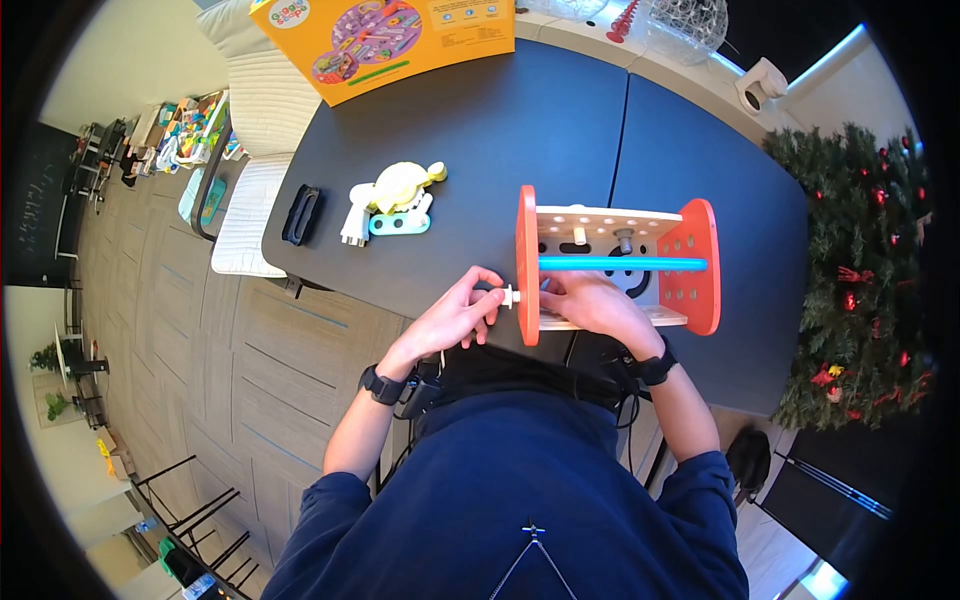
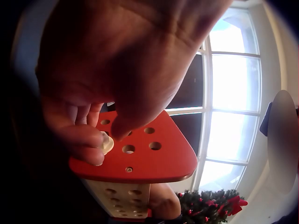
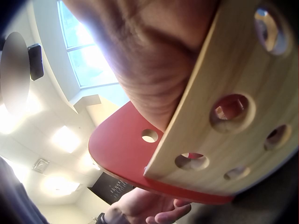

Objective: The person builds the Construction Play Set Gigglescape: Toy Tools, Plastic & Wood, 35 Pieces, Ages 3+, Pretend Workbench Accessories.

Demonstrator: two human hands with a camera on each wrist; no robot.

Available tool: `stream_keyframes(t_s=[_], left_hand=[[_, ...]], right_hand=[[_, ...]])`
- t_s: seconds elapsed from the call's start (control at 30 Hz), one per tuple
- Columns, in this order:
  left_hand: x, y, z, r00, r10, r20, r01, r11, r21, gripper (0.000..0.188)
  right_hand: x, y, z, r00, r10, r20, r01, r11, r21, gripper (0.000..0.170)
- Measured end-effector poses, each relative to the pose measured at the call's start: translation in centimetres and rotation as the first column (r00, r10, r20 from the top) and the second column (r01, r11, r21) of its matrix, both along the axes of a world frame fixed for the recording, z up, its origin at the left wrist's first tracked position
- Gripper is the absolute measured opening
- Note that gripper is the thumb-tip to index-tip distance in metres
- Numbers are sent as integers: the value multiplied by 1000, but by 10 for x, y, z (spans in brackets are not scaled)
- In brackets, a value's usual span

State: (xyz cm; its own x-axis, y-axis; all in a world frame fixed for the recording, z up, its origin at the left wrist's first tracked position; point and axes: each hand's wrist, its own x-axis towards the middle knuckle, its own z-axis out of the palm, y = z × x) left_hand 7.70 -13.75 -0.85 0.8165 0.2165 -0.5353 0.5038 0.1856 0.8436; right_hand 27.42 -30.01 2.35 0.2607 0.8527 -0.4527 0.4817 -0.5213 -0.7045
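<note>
A wooden toy toolbox with red-orange end panels and a blue rod handle stands at the table's near edge. My left hand pinches a cream-white bolt between thumb and fingers, at a hole in the left end panel's outer face. Inside the box, under the rod, my right hand reaches toward that panel's inner face. Its fingertips are hidden by the wooden side, so I cannot tell what they hold. A cream peg and a grey bolt sit in the far side.
On the table left lie a yellow toy piece, a light-blue strip with holes and a black tray. An orange toy carton stands at the back. A decorated Christmas tree borders the table's right side.
</note>
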Motion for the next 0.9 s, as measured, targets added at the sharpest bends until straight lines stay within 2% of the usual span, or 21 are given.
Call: stream_keyframes(t_s=[0.2,0.3,0.4,0.5,0.6,0.7,0.8,0.9], left_hand=[[8,2,-11,988,-93,-127,92,996,-14,36],[4,1,-16,992,-110,-57,110,994,-9,32],[1,-1,-5,993,-114,6,113,988,107,32],[3,-3,4,998,-48,-32,50,996,78,34],[6,-1,-1,994,-53,-93,56,998,23,31],[9,-1,-6,985,-104,-140,110,993,42,30],[6,-2,-16,994,-93,-61,95,995,38,29],[2,-3,-2,994,-111,21,108,988,112,30]], right_hand=[[2,-2,-6,1000,26,10,-26,1000,6,36],[2,-2,-6,999,40,10,-40,999,1,38],[1,-1,-3,1000,16,-2,-16,1000,-2,33],[0,0,-1,1000,3,-10,-3,1000,-12,31],[1,0,-1,1000,5,-8,-5,1000,-18,32],[1,0,-3,1000,22,-7,-22,1000,-5,36],[2,-1,-4,999,34,-4,-34,999,-13,38],[1,0,1,1000,17,-6,-17,1000,-14,33]])
